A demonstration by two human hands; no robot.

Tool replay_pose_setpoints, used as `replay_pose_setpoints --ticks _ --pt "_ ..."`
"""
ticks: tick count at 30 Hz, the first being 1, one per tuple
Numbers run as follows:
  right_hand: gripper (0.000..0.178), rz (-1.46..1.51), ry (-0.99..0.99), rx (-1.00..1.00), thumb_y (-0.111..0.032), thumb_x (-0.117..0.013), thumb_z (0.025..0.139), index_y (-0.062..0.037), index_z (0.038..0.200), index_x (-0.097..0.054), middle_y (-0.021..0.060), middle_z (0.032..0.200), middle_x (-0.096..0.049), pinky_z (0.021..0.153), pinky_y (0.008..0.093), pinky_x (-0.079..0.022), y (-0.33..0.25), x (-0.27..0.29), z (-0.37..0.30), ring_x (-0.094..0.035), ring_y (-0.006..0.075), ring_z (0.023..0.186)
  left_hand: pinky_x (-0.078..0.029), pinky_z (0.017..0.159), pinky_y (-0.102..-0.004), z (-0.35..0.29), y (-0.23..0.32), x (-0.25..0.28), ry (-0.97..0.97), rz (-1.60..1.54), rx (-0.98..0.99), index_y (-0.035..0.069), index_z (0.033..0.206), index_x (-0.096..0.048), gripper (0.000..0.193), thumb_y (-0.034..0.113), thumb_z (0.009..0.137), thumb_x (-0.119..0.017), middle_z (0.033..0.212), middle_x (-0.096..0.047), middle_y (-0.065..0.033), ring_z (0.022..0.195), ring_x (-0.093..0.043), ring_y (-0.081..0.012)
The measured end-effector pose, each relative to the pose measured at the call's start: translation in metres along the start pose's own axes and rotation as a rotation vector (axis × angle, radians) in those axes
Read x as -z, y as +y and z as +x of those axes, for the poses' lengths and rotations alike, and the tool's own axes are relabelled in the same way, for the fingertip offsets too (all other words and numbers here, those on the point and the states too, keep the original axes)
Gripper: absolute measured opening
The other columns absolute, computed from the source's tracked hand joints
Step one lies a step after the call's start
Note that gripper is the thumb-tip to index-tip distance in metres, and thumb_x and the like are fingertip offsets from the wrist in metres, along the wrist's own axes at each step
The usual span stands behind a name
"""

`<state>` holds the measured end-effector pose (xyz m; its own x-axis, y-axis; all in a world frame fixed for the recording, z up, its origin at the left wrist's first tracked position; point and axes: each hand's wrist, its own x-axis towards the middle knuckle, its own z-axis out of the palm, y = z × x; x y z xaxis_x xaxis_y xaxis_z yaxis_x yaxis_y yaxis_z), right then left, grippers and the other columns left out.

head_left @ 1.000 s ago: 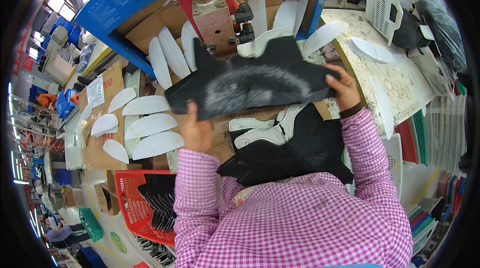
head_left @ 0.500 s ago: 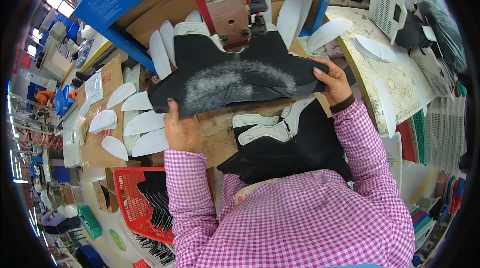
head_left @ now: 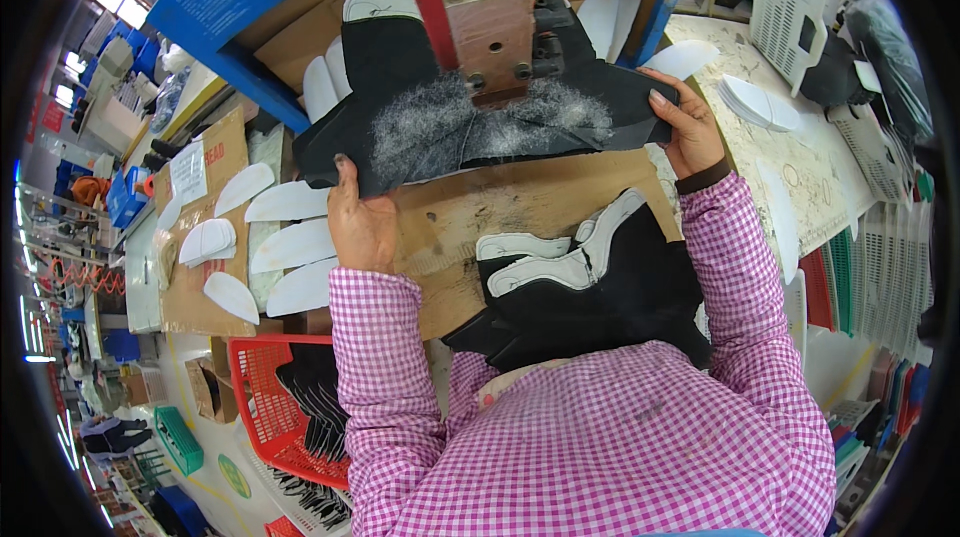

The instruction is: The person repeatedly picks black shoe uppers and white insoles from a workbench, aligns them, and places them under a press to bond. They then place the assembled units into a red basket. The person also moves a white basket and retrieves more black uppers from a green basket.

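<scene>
A flat black fabric piece (head_left: 400, 65), shaped like an opened shoe upper, spreads under a metal machine head (head_left: 490, 32). Whitish, powdery patches mark its near part. Its left corner is gripped by my left hand (head_left: 362, 222), thumb on top and fingers mostly beneath. My right hand (head_left: 690, 132) pinches the right corner between thumb and fingers. The head's lower end hides part of the piece's middle. Closer to my body, more black pieces (head_left: 625, 282) with white-lined curved edges lie stacked on my lap.
A blue-sided box (head_left: 255, 2) surrounds the machine. White half-moon pieces (head_left: 290, 247) lie on the left, and others (head_left: 757, 102) on the right table. Brown cardboard (head_left: 440, 282) covers the work surface. At lower left, a red basket (head_left: 262, 407) holds black pieces.
Both hands have moved the black piece farther from my body, so its powdery middle now sits beneath the machine head. The stack on my lap stays about where it was.
</scene>
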<state>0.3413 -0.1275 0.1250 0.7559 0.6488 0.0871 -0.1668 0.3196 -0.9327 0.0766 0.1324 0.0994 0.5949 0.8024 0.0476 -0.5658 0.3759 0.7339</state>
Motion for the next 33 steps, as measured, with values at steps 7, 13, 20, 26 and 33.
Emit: replay_pose_setpoints --ticks 7,13,20,26,33 --pt "0.03 0.022 -0.108 -0.041 -0.012 -0.064 0.087 -0.0074 0.117 -0.061 0.0002 0.092 -0.067 0.05 0.014 -0.042 0.036 -0.046 -0.003 -0.059 0.0025 0.068 -0.039 0.1 -0.047 -0.009 0.048 0.031 0.16 0.059 -0.017 0.002 0.128 -0.044 0.043 0.03 0.096 -0.05 0.129 -0.052 -0.0105 0.119 -0.049 -0.0272" --pt "0.032 0.129 -0.161 -0.103 -0.01 -0.06 0.089 -0.0038 0.121 -0.056 0.004 0.097 -0.066 0.062 0.017 -0.051 0.036 -0.066 -0.013 -0.063 0.0072 0.077 -0.044 0.098 -0.0435 -0.043 0.073 0.044 0.123 0.12 -0.097 0.002 0.127 -0.046 0.042 0.03 0.096 -0.05 0.124 -0.056 -0.0114 0.113 -0.055 -0.0245" --pt "0.034 -0.04 -0.004 0.042 -0.003 -0.06 0.086 0.0031 0.119 -0.055 0.0113 0.109 -0.063 0.088 0.027 -0.049 0.003 0.004 -0.061 -0.061 0.0158 0.097 -0.042 0.1 -0.0408 -0.056 0.017 0.007 -0.043 0.082 0.036 0.0 0.126 -0.045 0.043 0.029 0.095 -0.051 0.126 -0.053 -0.011 0.116 -0.052 -0.024" --pt "0.033 -0.001 -0.023 0.025 -0.002 -0.061 0.086 0.0019 0.118 -0.055 0.011 0.115 -0.061 0.089 0.0275 -0.049 -0.001 0.021 -0.083 -0.06 0.016 0.101 -0.042 0.099 -0.0419 -0.062 0.002 -0.002 0.022 0.015 0.126 0.002 0.126 -0.045 0.038 0.026 0.097 -0.049 0.125 -0.054 -0.0106 0.117 -0.051 -0.0249" --pt "0.031 0.031 -0.03 0.027 -0.003 -0.06 0.086 0.0014 0.117 -0.057 0.0102 0.109 -0.064 0.087 0.0268 -0.05 0.004 0.023 -0.078 -0.062 0.0154 0.097 -0.044 0.095 -0.0459 -0.074 0.012 -0.011 -0.025 0.083 0.14 0.003 0.126 -0.045 0.038 0.029 0.098 -0.046 0.125 -0.054 -0.0097 0.114 -0.053 -0.0255"
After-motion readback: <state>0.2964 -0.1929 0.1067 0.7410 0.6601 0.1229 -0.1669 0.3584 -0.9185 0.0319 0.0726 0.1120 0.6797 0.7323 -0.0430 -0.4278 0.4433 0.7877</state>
